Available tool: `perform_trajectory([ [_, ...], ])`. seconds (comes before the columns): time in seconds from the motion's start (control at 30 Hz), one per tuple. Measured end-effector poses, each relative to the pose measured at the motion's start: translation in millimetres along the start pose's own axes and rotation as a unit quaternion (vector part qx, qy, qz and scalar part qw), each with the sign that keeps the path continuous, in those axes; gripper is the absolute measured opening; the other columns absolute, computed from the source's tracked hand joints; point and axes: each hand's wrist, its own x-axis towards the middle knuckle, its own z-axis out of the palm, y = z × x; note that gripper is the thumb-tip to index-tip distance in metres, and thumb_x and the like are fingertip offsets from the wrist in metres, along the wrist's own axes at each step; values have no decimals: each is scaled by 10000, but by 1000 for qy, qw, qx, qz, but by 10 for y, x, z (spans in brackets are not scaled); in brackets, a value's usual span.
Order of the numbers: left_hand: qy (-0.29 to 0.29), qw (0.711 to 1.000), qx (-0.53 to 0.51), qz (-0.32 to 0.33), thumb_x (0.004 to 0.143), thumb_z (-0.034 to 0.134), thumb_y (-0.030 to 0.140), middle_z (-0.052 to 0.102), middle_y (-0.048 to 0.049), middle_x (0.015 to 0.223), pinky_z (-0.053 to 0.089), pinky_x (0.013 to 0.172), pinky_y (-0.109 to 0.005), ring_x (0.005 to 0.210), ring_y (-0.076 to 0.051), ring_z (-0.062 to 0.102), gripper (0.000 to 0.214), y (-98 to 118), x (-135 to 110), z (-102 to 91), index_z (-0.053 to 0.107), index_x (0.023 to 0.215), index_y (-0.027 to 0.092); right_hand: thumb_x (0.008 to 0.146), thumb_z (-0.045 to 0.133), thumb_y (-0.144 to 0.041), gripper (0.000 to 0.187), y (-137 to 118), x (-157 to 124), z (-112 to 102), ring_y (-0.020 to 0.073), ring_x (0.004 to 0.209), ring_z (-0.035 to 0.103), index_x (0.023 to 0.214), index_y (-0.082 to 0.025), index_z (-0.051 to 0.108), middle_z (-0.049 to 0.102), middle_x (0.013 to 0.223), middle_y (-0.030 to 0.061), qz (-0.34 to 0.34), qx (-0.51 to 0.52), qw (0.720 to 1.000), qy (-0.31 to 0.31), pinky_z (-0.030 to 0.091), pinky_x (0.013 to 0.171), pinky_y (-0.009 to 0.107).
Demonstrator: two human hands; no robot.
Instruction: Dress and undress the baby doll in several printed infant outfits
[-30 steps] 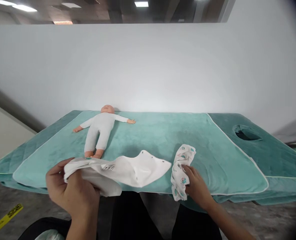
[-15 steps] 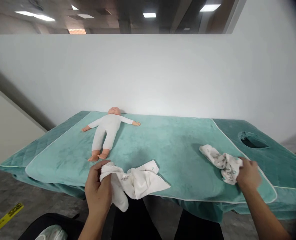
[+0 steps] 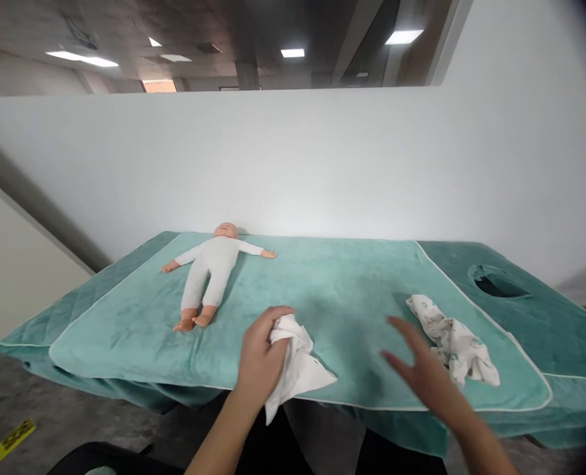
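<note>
My left hand [image 3: 259,356] is closed on a bunched white garment [image 3: 297,367] that hangs over the front edge of the teal bed cover [image 3: 352,290]. Beside it on the right, my right hand [image 3: 418,368] hovers open with its fingers spread and nothing in it. Just right of that hand a crumpled patterned white cloth [image 3: 454,340] lies free on the cover. A baby doll [image 3: 208,267] in a white suit lies on its back at the far left of the bed, arms out.
The bed has a face hole [image 3: 495,284] at its right end and stands against a white partition wall [image 3: 293,165]. Grey floor runs below the front edge, with a yellow tape strip [image 3: 3,445] at the lower left.
My right hand let go of the patterned cloth at the right of the cover and came back toward the middle. My left hand gathered the white garment tighter and shifted right.
</note>
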Motion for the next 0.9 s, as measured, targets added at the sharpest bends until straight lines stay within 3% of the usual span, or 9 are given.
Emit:
perform_trajectory([
  [0.07,-39,997,-14,68,742,453,55,690,-7,1033,496,842,-304,925,-176,635,489,254,122,115,663,1136,254,892,598,-444,573,-475,191,319,274,1266,550,1434,-313,467,574,1374,69,-39,42,997,-56,481,1040,437],
  [0.13,-53,991,-11,125,720,448,55,697,-7,989,504,803,-290,872,-164,636,492,482,265,143,664,1122,242,885,620,-403,451,-728,423,543,259,1193,585,1312,-267,574,630,1283,77,-76,74,990,-93,487,1009,400],
  [0.2,-37,987,7,156,701,441,63,711,-9,976,513,803,-288,873,-165,646,463,635,429,77,674,1065,230,918,567,-360,240,-759,674,649,216,962,643,1098,-229,657,697,1022,48,-80,74,987,-120,512,886,352],
  [0.3,12,988,54,147,700,441,89,728,-13,1000,521,851,-307,939,-188,661,416,683,681,-142,675,1016,223,966,469,-329,223,-577,1019,633,176,791,619,968,-218,662,688,861,12,-70,74,988,-118,493,746,295],
  [0.47,87,971,194,107,786,472,170,714,-34,1052,497,878,-340,1021,-233,647,349,410,959,-463,659,1076,227,937,434,-235,293,-275,1376,476,210,988,650,1119,-267,660,717,1125,18,-60,38,997,-21,493,816,307],
  [0.6,106,969,201,101,826,461,202,681,-43,986,477,848,-327,978,-225,628,247,197,1019,-529,639,997,209,855,521,-217,304,11,1452,437,221,908,664,1108,-281,676,743,1055,16,-24,-81,996,10,480,766,309],
  [0.73,33,984,175,5,834,467,259,661,-2,833,452,679,-278,767,-191,603,156,55,1029,-610,590,919,216,871,540,-337,251,362,1373,271,210,761,653,1051,-275,704,740,868,18,7,-125,992,-16,456,651,285],
  [0.83,-45,970,239,-25,843,493,320,660,17,775,412,637,-272,702,-192,588,153,-151,1153,-639,598,918,238,835,617,-492,311,507,1408,23,221,720,638,1033,-272,712,727,830,43,49,-219,974,1,424,615,288],
  [0.9,-90,955,280,-45,863,499,361,679,12,796,403,643,-278,714,-204,605,170,-357,1338,-564,606,941,255,801,646,-601,405,537,1568,-105,239,694,625,1017,-266,718,722,821,74,92,-288,953,-24,403,600,305],
])
